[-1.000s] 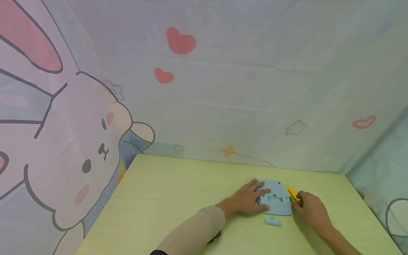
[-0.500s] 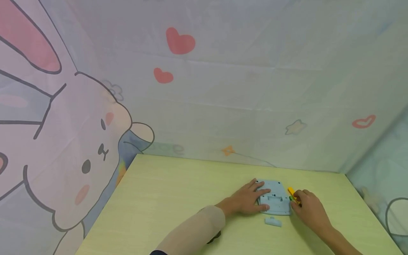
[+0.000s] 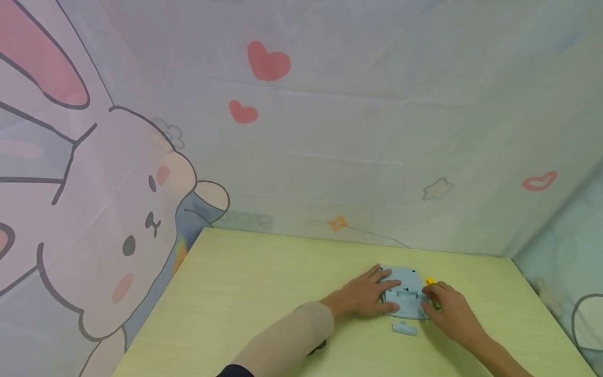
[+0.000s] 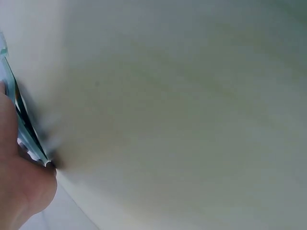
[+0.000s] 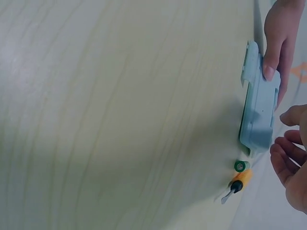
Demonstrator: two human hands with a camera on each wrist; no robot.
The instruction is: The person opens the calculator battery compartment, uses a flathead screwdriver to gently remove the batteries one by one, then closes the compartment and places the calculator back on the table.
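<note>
A light-blue device lies face down on the table, its battery compartment uncovered. My left hand rests on its left part with the fingers spread, pressing it. At the device's right edge is my right hand. Seen from the right wrist, its thumb and loosely bent fingers stand apart, with nothing visible between them. A green-ended battery and a yellow screwdriver with a black collar lie beside the device, partly hidden under the right hand in the head view. The loose battery cover lies just in front of the device.
The pale yellow table reaches back to a fabric backdrop printed with hearts and a large rabbit. A dark object shows partly beneath the left forearm.
My right hand has shifted left from beside the screwdriver and battery to over the device's right edge. My left hand and the battery cover stay where they were.
</note>
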